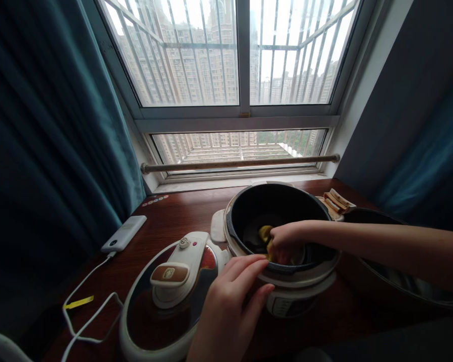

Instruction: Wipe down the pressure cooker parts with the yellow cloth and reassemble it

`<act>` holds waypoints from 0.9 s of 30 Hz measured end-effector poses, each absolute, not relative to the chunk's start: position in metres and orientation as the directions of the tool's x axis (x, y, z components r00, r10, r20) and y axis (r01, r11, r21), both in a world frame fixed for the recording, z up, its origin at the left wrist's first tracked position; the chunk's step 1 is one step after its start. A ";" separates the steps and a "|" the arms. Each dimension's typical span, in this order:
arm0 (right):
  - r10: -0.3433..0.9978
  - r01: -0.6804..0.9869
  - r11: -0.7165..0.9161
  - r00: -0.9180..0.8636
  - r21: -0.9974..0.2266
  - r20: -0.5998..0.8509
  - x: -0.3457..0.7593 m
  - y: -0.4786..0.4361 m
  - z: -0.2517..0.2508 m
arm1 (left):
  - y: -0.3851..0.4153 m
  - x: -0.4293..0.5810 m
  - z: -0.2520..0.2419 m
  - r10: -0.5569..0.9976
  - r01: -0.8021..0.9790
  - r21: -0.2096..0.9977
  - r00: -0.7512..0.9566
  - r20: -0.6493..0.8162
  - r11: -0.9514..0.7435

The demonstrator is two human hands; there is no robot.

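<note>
A white electric pressure cooker [292, 303] stands on the table with its dark inner pot [275, 198] in it, its top uncovered. My right hand [287, 240] reaches down inside the pot from the right. It is closed on a yellow cloth [265, 234], which lies against the pot's inner wall and floor. The fingertips are partly hidden. My left hand [236, 296] grips the near rim of the pot, fingers over the edge and thumb lower on the outside. To its left lies the cooker's lid [179, 281], handle side up.
A white power bank [124, 234] with a white cable [73, 291] lies on the brown table [189, 211] at left. A dark vessel [385, 216] stands at right, under my right forearm. A barred window is behind, with curtains at the sides.
</note>
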State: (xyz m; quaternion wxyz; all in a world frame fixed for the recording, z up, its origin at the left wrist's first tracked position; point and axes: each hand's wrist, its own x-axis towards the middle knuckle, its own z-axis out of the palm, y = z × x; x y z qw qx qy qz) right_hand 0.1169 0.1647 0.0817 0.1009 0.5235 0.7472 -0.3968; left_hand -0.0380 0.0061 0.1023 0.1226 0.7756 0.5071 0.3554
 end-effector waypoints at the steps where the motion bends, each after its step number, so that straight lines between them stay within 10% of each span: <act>1: 0.718 0.839 0.084 -0.424 -0.537 -0.551 0.118 0.164 0.086 | 0.006 -0.038 0.102 0.875 0.700 0.552 0.231 0.425 -0.453; 7: 0.962 0.249 -0.025 -0.257 -0.968 -0.091 0.125 0.129 0.132 | 0.003 -0.036 0.103 0.886 0.713 0.553 0.217 0.410 -0.431; 12: 0.927 -0.237 0.375 0.110 -0.896 0.359 0.138 0.053 0.149 | 0.003 -0.031 0.105 0.892 0.741 0.536 0.190 0.410 -0.404; 17: 0.752 -0.074 0.498 0.533 -0.864 0.388 0.142 0.020 0.126 | 0.006 -0.025 0.105 0.879 0.771 0.491 0.179 0.443 -0.404; 27: 0.915 0.356 0.223 0.244 -0.908 0.320 0.149 0.047 0.106 | 0.009 -0.030 0.107 0.879 0.810 0.453 0.150 0.452 -0.372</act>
